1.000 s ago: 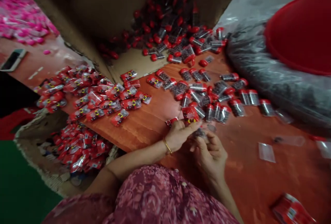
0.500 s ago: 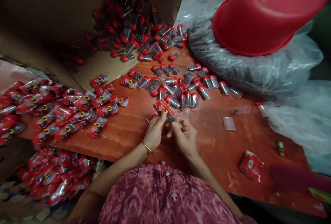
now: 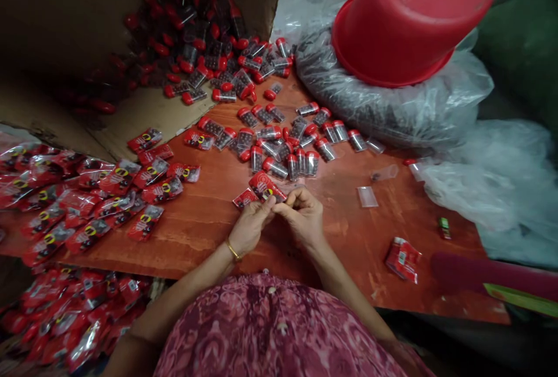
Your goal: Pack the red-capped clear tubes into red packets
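My left hand [image 3: 250,225] is closed on a red printed plastic packet [image 3: 264,184], with the thumb on top near its lower end. Another red packet [image 3: 244,197] pokes out past the left fingers; whether the hand grips it too is unclear. My right hand [image 3: 304,217] is closed, its thumb and fingertips pinching the lower right end of the first packet close to my left thumb. The fingers hide that end. Just beyond the hands lie small clear jars with red caps [image 3: 300,159], with dark contents inside.
Filled red packets [image 3: 120,179] are heaped at left, with more below the table edge [image 3: 87,307]. A tipped cardboard box [image 3: 131,133] spills jars. A red tub [image 3: 405,28] stands upside down on a plastic bag [image 3: 392,104]. Flat red packets [image 3: 403,259] lie at right.
The view has swung right, so everything appears farther left. My fingers have come closer together over the packet's lower end, and its clear part is now mostly covered.
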`<state>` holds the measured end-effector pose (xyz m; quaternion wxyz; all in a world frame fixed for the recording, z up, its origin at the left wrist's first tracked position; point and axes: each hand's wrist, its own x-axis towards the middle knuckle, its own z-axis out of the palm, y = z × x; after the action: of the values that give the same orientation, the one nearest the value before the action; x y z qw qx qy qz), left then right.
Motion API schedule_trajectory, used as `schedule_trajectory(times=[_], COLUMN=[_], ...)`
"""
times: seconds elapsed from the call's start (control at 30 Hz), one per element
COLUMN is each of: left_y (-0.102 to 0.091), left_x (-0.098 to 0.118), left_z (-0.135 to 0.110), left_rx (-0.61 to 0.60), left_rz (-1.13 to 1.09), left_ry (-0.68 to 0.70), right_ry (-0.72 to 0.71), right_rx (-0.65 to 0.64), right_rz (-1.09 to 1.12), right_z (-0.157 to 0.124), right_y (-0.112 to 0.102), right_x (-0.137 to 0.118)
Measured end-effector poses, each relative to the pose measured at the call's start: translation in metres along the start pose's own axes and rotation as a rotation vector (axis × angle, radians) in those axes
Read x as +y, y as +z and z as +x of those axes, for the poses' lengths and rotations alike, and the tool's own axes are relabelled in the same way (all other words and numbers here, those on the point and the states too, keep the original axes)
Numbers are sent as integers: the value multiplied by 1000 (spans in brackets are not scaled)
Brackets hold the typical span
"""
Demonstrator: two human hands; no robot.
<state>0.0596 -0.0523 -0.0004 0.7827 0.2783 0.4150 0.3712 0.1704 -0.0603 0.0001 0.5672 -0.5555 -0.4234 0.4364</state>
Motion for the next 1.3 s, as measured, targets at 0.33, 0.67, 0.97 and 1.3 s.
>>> schedule_trajectory(times=[0.33, 0.67, 0.97, 1.3], left_y=[-111, -82, -52, -47], left_x=[84, 72, 17, 21], left_z=[-46, -34, 5, 25], left_rx=[702, 600, 314, 332], left_rz=[-184, 651, 1677, 1556], left_ry=[439, 521, 491, 551], right_ry=[-319, -341, -446, -555], right_rx=[-137, 38, 28, 46], right_rz=[-1013, -1337, -1229, -1024], right_z=[47, 42, 16, 10], right_y=[2, -36, -39, -27], right_x=[6, 31, 38, 24])
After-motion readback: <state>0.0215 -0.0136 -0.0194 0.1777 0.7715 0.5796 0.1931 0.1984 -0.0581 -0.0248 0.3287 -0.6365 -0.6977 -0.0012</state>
